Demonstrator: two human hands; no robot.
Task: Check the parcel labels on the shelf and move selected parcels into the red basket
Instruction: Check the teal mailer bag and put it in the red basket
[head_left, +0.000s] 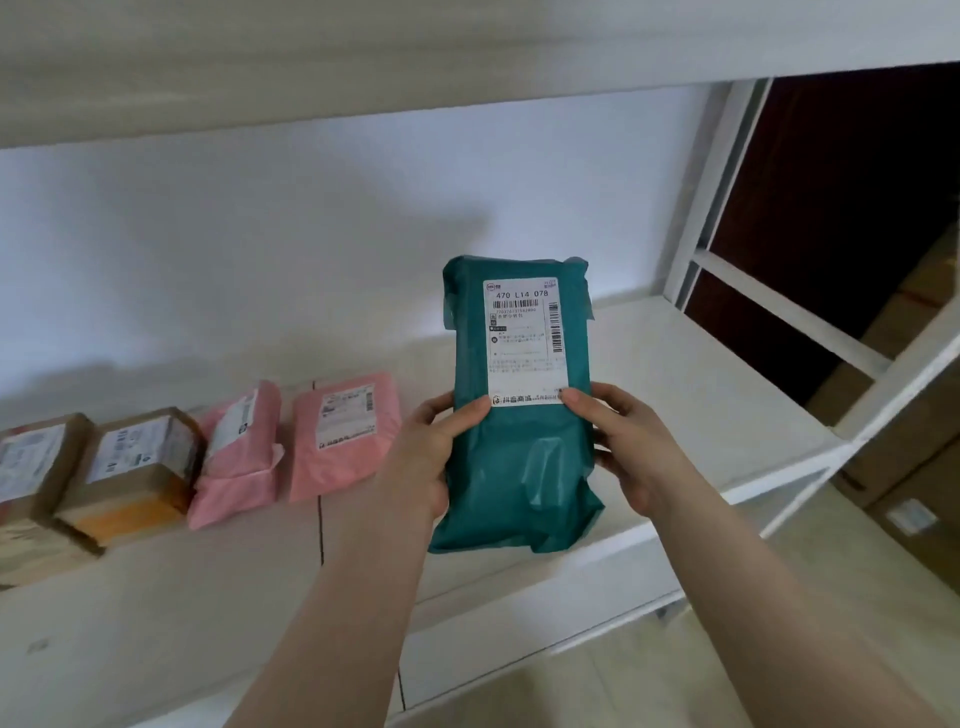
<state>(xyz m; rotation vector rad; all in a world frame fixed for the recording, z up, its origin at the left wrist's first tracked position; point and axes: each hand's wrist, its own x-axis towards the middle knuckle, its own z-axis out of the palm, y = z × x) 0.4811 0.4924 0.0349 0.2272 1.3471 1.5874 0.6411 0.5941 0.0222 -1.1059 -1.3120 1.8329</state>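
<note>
Shelf bare right of pink parcels; boxes crowd left; upper board probably limits headroom.

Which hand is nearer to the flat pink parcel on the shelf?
Left. The left hand grips the green parcel just right of the flat pink parcel; the right hand grips the green parcel's far side.
</note>
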